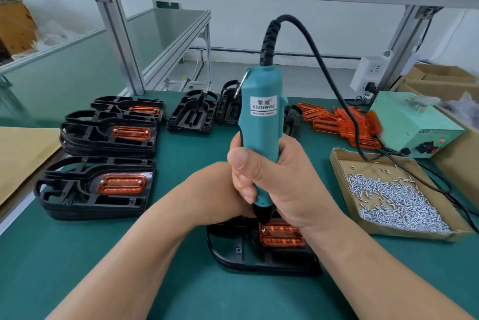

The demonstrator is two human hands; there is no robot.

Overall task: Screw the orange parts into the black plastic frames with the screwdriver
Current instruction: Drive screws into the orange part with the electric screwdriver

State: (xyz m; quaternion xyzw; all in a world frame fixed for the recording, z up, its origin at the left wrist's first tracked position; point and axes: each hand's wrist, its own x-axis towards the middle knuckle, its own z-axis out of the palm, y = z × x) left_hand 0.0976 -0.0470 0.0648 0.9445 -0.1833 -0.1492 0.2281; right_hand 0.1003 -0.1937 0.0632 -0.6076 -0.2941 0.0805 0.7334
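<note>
My right hand (282, 177) grips the teal electric screwdriver (259, 117) upright, thumb wrapped round its front. Its black tip comes down on the left end of an orange part (281, 235) that sits in a black plastic frame (233, 249) lying flat on the green mat. My left hand (215, 190) reaches in beside the tip. Its fingers are hidden behind my right hand and the tool, so I cannot see how they lie.
Stacks of frames with orange parts fitted (96, 187) (108, 133) lie at the left. Bare black frames (191, 112) stand at the back, and loose orange parts (342, 123) at the back right. A cardboard tray (337, 164) of screws and a green power box (414, 125) are at the right.
</note>
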